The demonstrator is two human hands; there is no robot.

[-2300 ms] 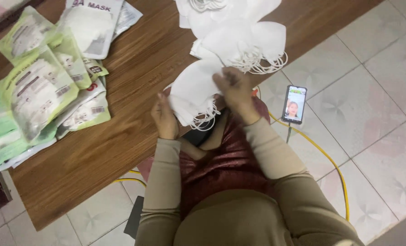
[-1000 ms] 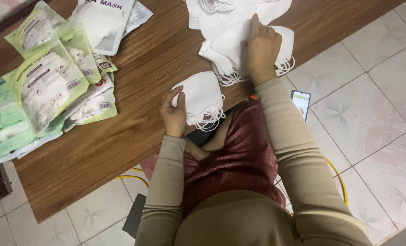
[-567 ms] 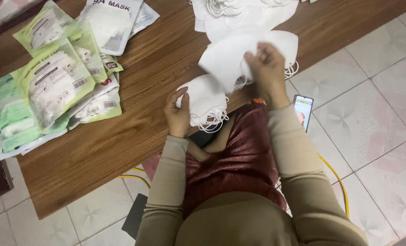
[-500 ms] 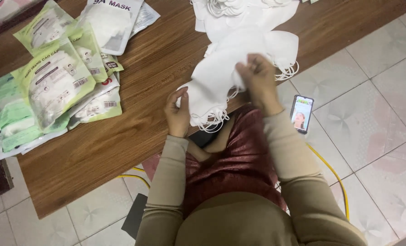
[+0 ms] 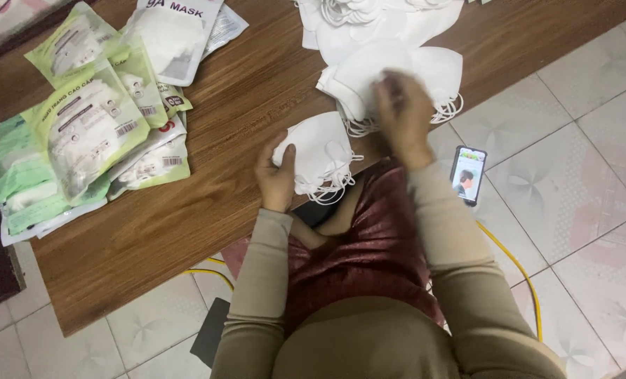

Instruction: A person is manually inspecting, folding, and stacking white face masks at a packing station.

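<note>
Over loose masks (image 5: 397, 67) now, perhaps, right hand (image 5: 403, 116)

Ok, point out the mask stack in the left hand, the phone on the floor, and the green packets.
mask stack (image 5: 316, 151), head view, top mask's face
phone (image 5: 467, 175), head view, screen middle
green packets (image 5: 88, 126), head view, top packet's front

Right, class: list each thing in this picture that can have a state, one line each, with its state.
Left hand: gripping a small stack of white masks.
Right hand: blurred, over the loose mask pile; grip unclear.
Mask packets: closed, heaped on the wooden table.
Phone: screen lit, lying on the floor.
</note>
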